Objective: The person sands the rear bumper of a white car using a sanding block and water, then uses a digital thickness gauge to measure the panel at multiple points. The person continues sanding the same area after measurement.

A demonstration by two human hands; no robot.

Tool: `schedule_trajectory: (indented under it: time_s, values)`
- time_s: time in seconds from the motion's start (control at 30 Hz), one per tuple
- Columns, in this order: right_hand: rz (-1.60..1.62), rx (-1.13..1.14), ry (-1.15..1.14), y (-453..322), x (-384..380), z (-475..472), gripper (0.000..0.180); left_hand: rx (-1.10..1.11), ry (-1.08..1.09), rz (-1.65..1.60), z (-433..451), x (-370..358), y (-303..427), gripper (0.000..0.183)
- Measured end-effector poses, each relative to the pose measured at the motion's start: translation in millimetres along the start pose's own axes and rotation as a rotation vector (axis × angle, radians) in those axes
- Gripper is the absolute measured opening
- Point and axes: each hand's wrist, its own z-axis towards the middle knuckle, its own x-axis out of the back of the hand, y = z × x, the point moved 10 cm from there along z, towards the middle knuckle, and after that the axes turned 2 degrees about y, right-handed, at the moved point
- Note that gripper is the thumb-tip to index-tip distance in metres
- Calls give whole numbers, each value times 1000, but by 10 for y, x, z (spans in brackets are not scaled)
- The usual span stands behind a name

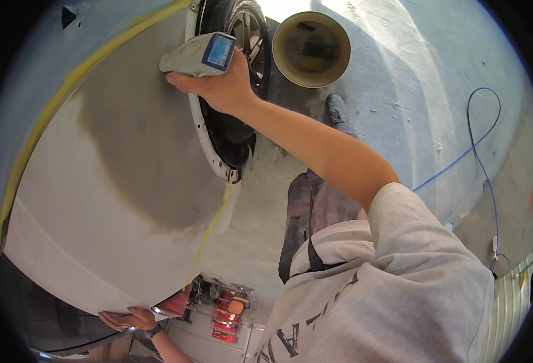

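Note:
My right hand (227, 86) grips a white handheld instrument (196, 56) with a lit, blue-framed screen. Its narrow end points at the car's body panel (66, 195), over a dull grey patch (153, 154); whether it touches cannot be told. Beside it are the white wheel-arch edge (201, 129) and a dark tyre with a spoked wheel (248, 36). Lower left, my left hand (132, 319), with a watch at the wrist, rests along the panel's far edge beside dark glass (57, 313), its fingers spread. A red tail light (173, 305) lies near that hand.
Yellow masking tape (71, 81) borders the panel; a thin yellow strip (209, 236) runs down its near side. A round bucket (311, 84) holding murky liquid stands by the wheel. A blue hose (484, 168) loops across the floor. A red rack (225, 317) stands at the bottom.

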Motion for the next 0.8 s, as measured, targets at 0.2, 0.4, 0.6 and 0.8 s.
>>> schedule_trajectory:
  time_s: [0.2,0.4,0.6,0.8]
  values:
    - [-54,9,5,1,0,10,57,-10,-19,9,0,-1,42,86]
    - [-53,10,-18,-30,58,70,58,7,-40,-1,22,-4,70,88]
    - [-125,145,43,-186,119,337,51,19,-46,-28,2,0,42,89]
    - [-56,55,24,-69,19,371,47,10,21,24,13,31,50,88]
